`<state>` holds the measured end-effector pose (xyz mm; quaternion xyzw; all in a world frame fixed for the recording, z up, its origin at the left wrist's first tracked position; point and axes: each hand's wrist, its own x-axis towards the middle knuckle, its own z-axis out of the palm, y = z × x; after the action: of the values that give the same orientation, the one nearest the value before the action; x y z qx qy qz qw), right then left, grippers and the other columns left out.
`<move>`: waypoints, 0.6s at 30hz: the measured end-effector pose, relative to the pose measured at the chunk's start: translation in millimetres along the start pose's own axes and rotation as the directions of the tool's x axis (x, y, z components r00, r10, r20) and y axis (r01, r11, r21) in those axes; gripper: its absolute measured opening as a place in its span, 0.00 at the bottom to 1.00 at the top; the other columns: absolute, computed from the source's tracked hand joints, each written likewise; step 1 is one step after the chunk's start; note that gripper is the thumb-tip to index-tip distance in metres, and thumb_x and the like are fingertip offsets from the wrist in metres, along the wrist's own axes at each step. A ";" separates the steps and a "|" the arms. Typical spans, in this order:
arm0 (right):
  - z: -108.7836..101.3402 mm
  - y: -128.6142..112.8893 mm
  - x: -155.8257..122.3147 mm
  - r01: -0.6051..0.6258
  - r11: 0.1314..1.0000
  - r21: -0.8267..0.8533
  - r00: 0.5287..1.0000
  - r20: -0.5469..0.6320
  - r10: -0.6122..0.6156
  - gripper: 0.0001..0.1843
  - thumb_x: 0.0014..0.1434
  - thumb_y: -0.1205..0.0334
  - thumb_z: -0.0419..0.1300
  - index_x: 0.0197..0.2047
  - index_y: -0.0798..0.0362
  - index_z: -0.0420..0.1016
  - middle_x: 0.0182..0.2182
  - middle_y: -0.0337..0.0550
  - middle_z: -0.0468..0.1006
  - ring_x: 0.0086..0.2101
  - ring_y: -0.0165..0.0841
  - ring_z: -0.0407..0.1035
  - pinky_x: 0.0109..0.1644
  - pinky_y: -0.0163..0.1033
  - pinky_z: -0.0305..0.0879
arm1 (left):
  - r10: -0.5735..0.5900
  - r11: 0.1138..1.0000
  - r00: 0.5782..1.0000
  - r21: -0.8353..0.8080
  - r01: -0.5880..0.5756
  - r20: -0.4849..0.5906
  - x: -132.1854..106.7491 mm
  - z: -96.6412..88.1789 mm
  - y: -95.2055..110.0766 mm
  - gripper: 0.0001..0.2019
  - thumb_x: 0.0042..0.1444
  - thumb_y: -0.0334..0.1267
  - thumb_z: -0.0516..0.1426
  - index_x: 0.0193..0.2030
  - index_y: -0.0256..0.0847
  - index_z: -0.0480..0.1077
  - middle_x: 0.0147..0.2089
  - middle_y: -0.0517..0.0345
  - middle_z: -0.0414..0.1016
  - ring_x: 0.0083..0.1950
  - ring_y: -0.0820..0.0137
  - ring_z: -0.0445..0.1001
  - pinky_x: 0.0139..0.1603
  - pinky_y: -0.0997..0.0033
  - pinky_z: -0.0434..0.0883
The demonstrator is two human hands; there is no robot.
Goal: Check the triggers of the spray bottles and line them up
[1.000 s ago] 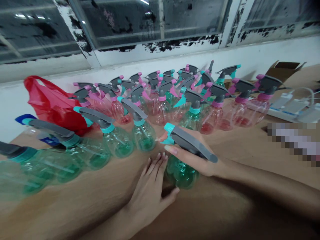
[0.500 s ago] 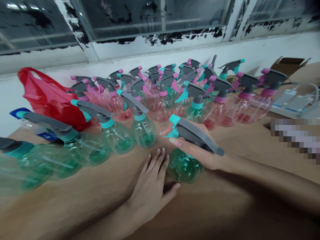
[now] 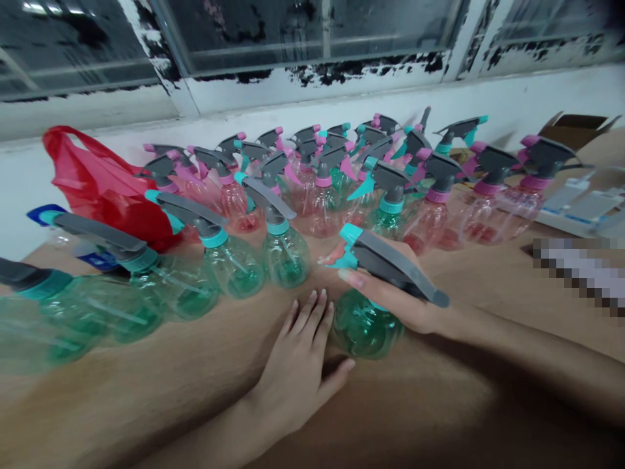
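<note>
My right hand [image 3: 405, 293] is wrapped round the neck of a green spray bottle [image 3: 366, 329], just under its grey and turquoise spray head. The bottle stands on the brown table [image 3: 205, 391], its nozzle pointing left. Flat on the table lies my left hand [image 3: 303, 352], fingers stretched out, holding nothing. Its fingertips and thumb are close beside the bottle's base; whether they touch it I cannot tell. Left of the hands runs a row of green spray bottles, the nearest a green spray bottle [image 3: 286, 257] with a turquoise collar.
Behind stand several pink spray bottles [image 3: 325, 208] and more green ones, close together. A red plastic bag [image 3: 105, 189] is at the left. On the right are a white tray-like object [image 3: 581, 202], an open cardboard box [image 3: 579, 127] and a pixelated patch. A window wall closes the back.
The whole view has shifted slightly, so things appear a little further right. Both hands keep their pose, the right one still round the bottle's neck.
</note>
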<state>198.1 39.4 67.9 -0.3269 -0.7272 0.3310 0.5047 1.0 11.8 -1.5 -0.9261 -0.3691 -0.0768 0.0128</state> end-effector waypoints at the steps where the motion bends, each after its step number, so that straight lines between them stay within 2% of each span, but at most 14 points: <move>1: -0.1 -0.5 0.1 0.004 1.000 -0.007 1.000 0.000 -0.004 0.10 0.60 0.59 0.59 0.44 0.52 0.73 0.39 0.43 0.76 0.41 0.35 0.71 0.41 0.38 0.66 | 0.001 1.000 1.000 0.006 -0.001 -0.001 -0.2 0.0 0.0 0.34 0.62 0.54 0.51 0.64 0.24 0.58 0.68 0.35 0.54 0.68 0.49 0.51 0.63 0.45 0.56; 5: -1.5 -3.2 0.8 0.007 0.999 -0.053 1.000 -0.005 -0.007 0.09 0.60 0.59 0.59 0.43 0.53 0.72 0.36 0.42 0.75 0.39 0.34 0.70 0.40 0.37 0.65 | 0.000 1.000 1.000 0.024 0.000 0.001 -1.0 -0.1 0.0 0.34 0.62 0.54 0.51 0.64 0.25 0.58 0.68 0.35 0.53 0.69 0.50 0.51 0.64 0.46 0.56; 12: -5.7 -4.9 1.0 0.044 0.995 -0.092 0.999 0.003 -0.044 0.05 0.62 0.61 0.56 0.40 0.52 0.69 0.29 0.36 0.68 0.28 0.27 0.61 0.34 0.36 0.61 | 0.010 0.999 1.000 0.042 -0.010 0.019 1.3 -2.3 0.2 0.35 0.62 0.55 0.49 0.64 0.23 0.57 0.68 0.35 0.51 0.69 0.52 0.50 0.65 0.48 0.53; 18: -8.3 -8.3 2.1 0.026 0.986 -0.165 1.000 0.000 -0.026 0.05 0.61 0.61 0.57 0.34 0.52 0.69 0.27 0.35 0.66 0.28 0.28 0.60 0.31 0.35 0.59 | 0.006 1.000 1.000 0.022 -0.006 -0.004 -0.6 0.7 -0.8 0.35 0.63 0.55 0.49 0.65 0.24 0.56 0.69 0.36 0.50 0.70 0.53 0.48 0.66 0.48 0.52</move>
<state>204.2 37.6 78.0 -0.3584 -0.7557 0.2629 0.4809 0.1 12.0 -2.3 -0.9269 -0.3670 -0.0745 0.0238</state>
